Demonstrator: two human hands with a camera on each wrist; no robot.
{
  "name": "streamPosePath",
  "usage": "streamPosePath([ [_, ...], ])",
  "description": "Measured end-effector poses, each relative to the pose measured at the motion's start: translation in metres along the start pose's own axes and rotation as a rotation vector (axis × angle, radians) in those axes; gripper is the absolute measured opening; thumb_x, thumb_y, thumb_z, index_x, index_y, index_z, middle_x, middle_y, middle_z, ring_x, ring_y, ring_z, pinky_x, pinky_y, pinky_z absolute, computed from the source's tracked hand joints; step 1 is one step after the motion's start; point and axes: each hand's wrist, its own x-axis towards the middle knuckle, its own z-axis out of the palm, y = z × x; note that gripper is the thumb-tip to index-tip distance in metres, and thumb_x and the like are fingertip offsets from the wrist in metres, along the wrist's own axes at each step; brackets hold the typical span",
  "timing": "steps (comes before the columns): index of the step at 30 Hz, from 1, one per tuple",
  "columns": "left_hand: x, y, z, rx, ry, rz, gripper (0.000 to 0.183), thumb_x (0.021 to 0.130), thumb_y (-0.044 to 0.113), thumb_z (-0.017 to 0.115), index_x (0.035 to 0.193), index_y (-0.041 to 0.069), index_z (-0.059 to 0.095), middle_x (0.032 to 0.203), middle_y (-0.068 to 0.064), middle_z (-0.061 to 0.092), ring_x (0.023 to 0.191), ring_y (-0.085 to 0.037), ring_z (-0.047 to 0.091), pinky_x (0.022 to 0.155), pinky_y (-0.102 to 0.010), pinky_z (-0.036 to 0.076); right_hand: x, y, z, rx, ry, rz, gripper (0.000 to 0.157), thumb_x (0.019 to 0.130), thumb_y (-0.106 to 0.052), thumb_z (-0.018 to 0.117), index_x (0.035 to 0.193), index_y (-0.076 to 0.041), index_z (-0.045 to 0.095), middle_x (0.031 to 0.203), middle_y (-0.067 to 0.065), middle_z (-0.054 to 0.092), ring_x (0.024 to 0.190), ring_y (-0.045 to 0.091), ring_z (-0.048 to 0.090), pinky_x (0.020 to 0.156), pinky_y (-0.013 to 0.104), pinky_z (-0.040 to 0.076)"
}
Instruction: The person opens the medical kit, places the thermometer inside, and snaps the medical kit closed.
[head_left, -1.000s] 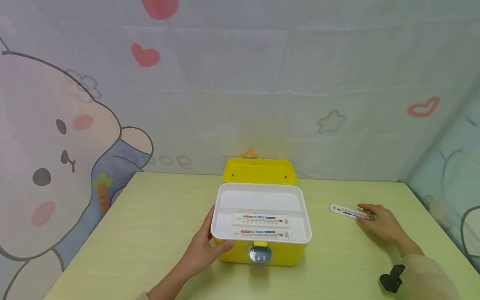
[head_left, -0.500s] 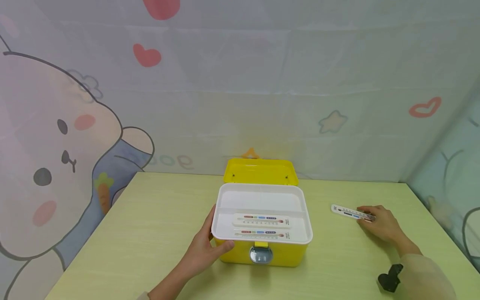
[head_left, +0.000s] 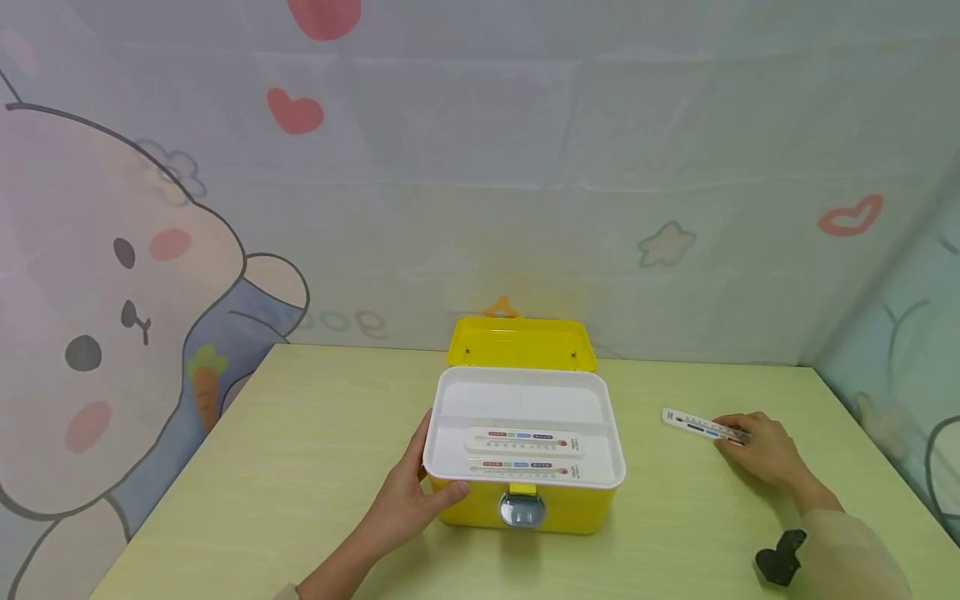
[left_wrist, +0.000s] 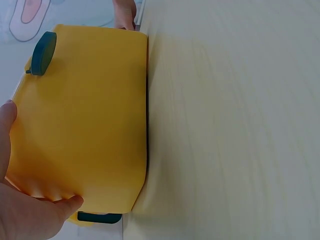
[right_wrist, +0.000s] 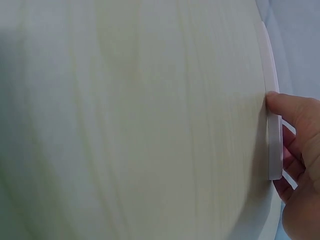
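My left hand (head_left: 405, 500) holds the near left corner of a yellow storage box (head_left: 573, 510), thumb on the front and fingers along the side. A white tray (head_left: 525, 387) fills the box's top, and two white strip thermometers lie flat in its front part, the rear one (head_left: 517, 442) just behind the front one (head_left: 521, 468). Off to the right, my right hand (head_left: 761, 446) pinches the right end of a third thermometer (head_left: 692, 422), low at the tabletop. In the right wrist view, the thumb presses one long edge of this white strip (right_wrist: 274, 140) while fingers curl behind it.
The yellow lid (head_left: 521, 343) stands folded back behind the box. A grey latch (head_left: 522, 510) hangs on the front. The pale wooden table (head_left: 315, 433) ends at a printed cloth backdrop (head_left: 480, 167). A black piece (head_left: 780, 558) sits by my right sleeve.
Almost nothing differs. My right fingers have shifted very slightly on the thermometer's end; the left hand and the box keep their places.
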Motion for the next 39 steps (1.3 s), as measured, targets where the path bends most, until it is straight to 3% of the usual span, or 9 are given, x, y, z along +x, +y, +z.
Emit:
streamPosePath([
  [19, 0.001, 0.001, 0.000, 0.020, -0.009, -0.010, 0.097, 0.077, 0.023, 0.075, 0.147, 0.034, 0.009, 0.141, 0.004, 0.039, 0.109, -0.017, 0.052, 0.097, -0.042, 0.039, 0.003, -0.004, -0.007, -0.004, 0.023, -0.034, 0.034, 0.081, -0.022, 0.070, 0.107, -0.002, 0.065, 0.099, 0.024, 0.056, 0.086, 0.038, 0.051, 0.065, 0.046, 0.037],
  [30, 0.001, -0.001, 0.001, 0.022, -0.004, -0.007, 0.098, 0.077, 0.024, 0.075, 0.148, 0.033, 0.008, 0.142, 0.003, 0.038, 0.113, -0.018, 0.050, 0.099, -0.046, 0.036, 0.009, -0.013, -0.018, -0.031, 0.083, -0.159, 0.029, 0.079, -0.018, 0.072, 0.103, -0.001, 0.067, 0.089, 0.016, 0.058, 0.077, 0.027, 0.052, 0.062, 0.037, 0.039],
  [39, 0.001, 0.000, 0.000, 0.016, 0.000, -0.007, 0.098, 0.076, 0.023, 0.075, 0.148, 0.033, 0.009, 0.142, 0.004, 0.038, 0.113, -0.018, 0.050, 0.099, -0.047, 0.037, 0.012, -0.028, -0.029, -0.013, 0.102, -0.223, 0.028, 0.079, -0.016, 0.072, 0.102, -0.002, 0.067, 0.088, 0.013, 0.058, 0.076, 0.026, 0.052, 0.063, 0.038, 0.041],
])
